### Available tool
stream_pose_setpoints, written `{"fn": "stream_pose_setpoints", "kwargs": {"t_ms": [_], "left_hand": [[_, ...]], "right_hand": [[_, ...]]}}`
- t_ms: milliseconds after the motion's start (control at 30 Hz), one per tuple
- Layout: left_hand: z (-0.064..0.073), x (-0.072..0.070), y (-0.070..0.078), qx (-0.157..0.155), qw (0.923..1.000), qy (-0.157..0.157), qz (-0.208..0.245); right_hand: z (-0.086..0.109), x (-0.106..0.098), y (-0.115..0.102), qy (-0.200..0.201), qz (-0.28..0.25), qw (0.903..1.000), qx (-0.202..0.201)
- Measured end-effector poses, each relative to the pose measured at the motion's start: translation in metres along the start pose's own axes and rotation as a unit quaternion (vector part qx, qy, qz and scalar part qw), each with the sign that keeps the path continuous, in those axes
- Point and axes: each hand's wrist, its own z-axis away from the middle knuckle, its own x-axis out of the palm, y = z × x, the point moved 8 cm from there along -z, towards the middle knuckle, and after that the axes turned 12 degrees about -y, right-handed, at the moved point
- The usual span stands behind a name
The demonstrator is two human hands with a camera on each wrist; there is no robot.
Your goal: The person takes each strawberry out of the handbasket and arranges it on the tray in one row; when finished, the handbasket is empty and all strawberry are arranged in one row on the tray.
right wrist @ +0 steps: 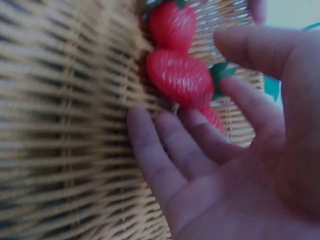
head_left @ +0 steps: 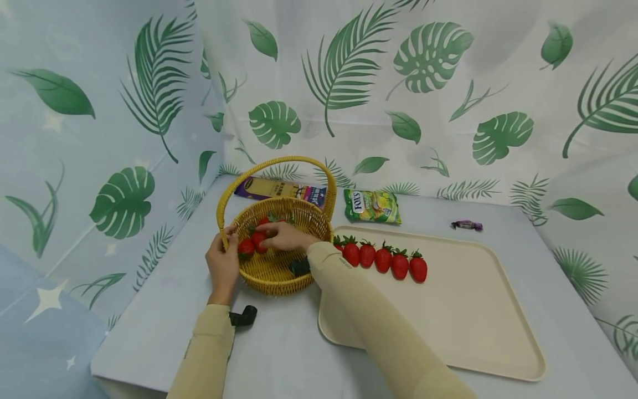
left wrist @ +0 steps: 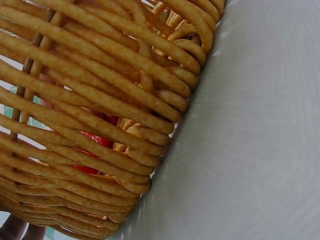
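A yellow woven basket [head_left: 279,286] with a tall arched handle stands on the left half of the table. My left hand [head_left: 222,267] grips its left rim by the handle's foot. In the left wrist view the basket's weave [left wrist: 90,100] fills much of the picture, red showing through the gaps. Inside the basket lie several red strawberries [right wrist: 180,77] with green leaves. My right hand [head_left: 289,237] reaches in over the right side. Seen from the right wrist, its fingers [right wrist: 150,145] are spread beside the strawberries, fingertips close to them, and nothing is held.
Right of the basket lies a beige tray [head_left: 448,316] with a row of several strawberries [head_left: 383,259] along its far left part. Behind are a purple-and-yellow packet [head_left: 279,189], a green FOX'S candy bag [head_left: 372,206] and a purple wrapped candy [head_left: 467,225]. Leaf-patterned sheets hang behind.
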Motion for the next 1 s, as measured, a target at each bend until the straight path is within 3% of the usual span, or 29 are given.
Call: {"fn": "stream_pose_setpoints", "kwargs": {"t_ms": [333, 533, 600, 767, 1000], "left_hand": [[0.0, 0.001, 0.005, -0.002, 1.0, -0.007, 0.003], [0.009, -0.001, 0.036, 0.0, 0.9999, -0.008, -0.01], [0.008, -0.001, 0.032, 0.002, 0.9999, -0.005, -0.009], [0.001, -0.001, 0.002, -0.001, 1.0, 0.004, -0.004], [0.001, 0.0, 0.0, -0.003, 1.0, -0.002, -0.009]], "right_hand": [[0.0, 0.007, -0.001, -0.031, 0.018, 0.9993, -0.006], [0.001, 0.009, -0.004, -0.043, 0.033, 0.9985, -0.012], [0.001, 0.01, -0.005, -0.048, 0.036, 0.9981, -0.015], [-0.001, 0.012, -0.005, -0.063, 0.038, 0.9972, -0.017], [-0.002, 0.012, -0.005, -0.057, 0.035, 0.9974, -0.025]]}}
